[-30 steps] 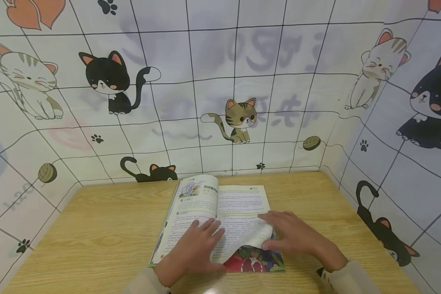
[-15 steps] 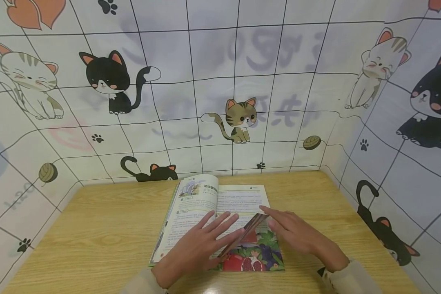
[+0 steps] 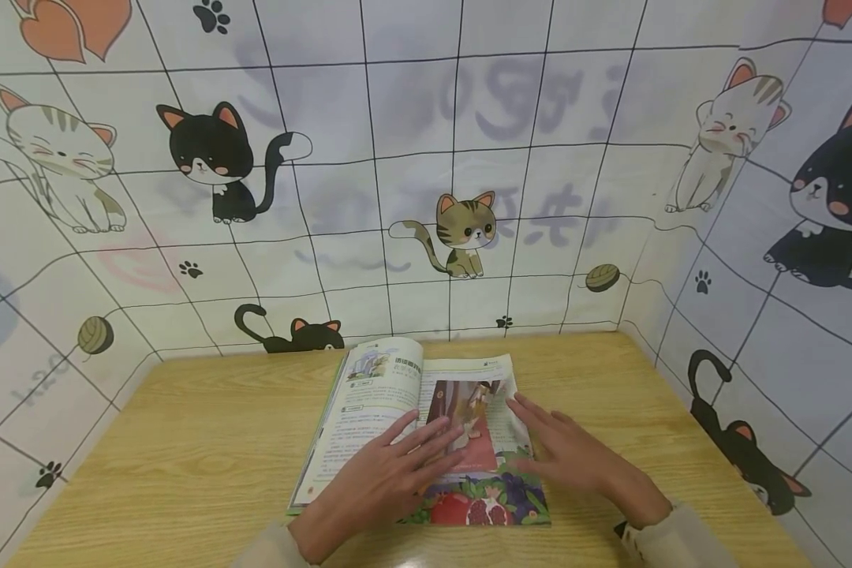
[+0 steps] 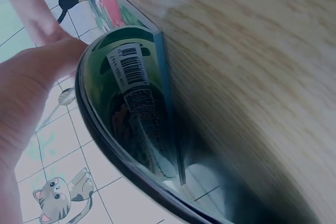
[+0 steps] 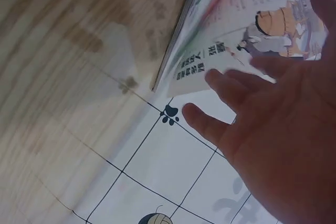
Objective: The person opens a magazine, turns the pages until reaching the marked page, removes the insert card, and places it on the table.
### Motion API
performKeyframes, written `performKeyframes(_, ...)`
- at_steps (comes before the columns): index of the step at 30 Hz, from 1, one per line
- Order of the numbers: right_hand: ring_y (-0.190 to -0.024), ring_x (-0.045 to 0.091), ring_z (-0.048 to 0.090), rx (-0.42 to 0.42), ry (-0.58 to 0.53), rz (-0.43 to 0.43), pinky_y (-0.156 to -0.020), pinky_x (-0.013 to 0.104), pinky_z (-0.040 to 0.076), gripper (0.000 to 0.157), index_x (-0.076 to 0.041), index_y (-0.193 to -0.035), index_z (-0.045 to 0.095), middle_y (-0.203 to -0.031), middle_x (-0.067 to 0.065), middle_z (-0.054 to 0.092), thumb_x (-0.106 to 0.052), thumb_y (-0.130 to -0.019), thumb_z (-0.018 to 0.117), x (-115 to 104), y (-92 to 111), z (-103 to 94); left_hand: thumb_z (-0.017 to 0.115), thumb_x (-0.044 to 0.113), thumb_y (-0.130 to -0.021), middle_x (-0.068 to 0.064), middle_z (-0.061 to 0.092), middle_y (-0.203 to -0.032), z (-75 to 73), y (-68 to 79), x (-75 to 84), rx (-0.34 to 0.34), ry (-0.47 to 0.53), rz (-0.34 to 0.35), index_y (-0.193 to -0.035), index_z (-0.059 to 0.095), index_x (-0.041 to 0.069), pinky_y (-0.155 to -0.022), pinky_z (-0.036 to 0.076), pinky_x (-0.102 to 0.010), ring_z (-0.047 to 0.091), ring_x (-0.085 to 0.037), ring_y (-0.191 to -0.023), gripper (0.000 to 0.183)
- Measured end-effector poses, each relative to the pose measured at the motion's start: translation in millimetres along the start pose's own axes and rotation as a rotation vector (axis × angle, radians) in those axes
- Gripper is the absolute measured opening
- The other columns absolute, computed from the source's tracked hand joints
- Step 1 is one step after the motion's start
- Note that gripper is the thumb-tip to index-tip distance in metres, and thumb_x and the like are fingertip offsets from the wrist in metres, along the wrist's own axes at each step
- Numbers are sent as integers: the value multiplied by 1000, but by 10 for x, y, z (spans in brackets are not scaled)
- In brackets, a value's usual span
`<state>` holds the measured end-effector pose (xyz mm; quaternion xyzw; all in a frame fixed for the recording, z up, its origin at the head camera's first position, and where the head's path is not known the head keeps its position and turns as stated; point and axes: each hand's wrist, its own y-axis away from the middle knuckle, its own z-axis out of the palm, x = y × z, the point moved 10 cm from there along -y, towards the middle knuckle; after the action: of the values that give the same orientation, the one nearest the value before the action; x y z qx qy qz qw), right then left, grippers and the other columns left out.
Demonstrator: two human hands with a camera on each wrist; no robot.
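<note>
An open softcover book [image 3: 372,402] lies on the table, printed text on its left page. Over the right page my left hand [image 3: 390,477] spreads its fingers, overlapping a brown and pink picture [image 3: 461,402]. Below that shows a page with fruit [image 3: 486,505], including a cut pomegranate. My right hand [image 3: 575,457] is at the right page's outer edge with straight fingers. In the left wrist view the curved green cover [image 4: 100,77] bears a barcode label [image 4: 131,66]. The right wrist view shows my right hand [image 5: 289,140] beside a page [image 5: 226,19] with text and a drawn figure.
The wood-grain table [image 3: 206,442] spreads out to both sides of the book. White walls [image 3: 312,189] printed with cats and grid lines enclose it at the back and sides.
The right page's lifted lower corner was seen first, then a thin brown strip edge-on between the hands; now the picture faces up. My left hand has spread its fingers and moved right.
</note>
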<state>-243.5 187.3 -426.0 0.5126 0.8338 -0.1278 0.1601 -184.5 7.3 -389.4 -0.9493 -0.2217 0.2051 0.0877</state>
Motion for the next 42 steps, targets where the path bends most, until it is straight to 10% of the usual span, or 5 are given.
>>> performKeyframes(9,-129,34,37,-232,5,-49,-101,63,20,97,-19,-143,35,-149,11,28,-66,-64,67,-22,87,295,66,50,-73,-4,38,-145,60,35,-92,-49,-25,-79,-132,52,15,-112,5,-46,16,-25,-140,70)
performKeyframes(42,-130,36,34,-227,15,-66,-97,59,31,94,-17,-141,40,-149,11,28,-66,-65,66,-21,94,311,54,57,-76,-2,39,-144,348,288,-420,-222,300,-253,-127,54,20,-101,27,-59,29,-26,-135,63)
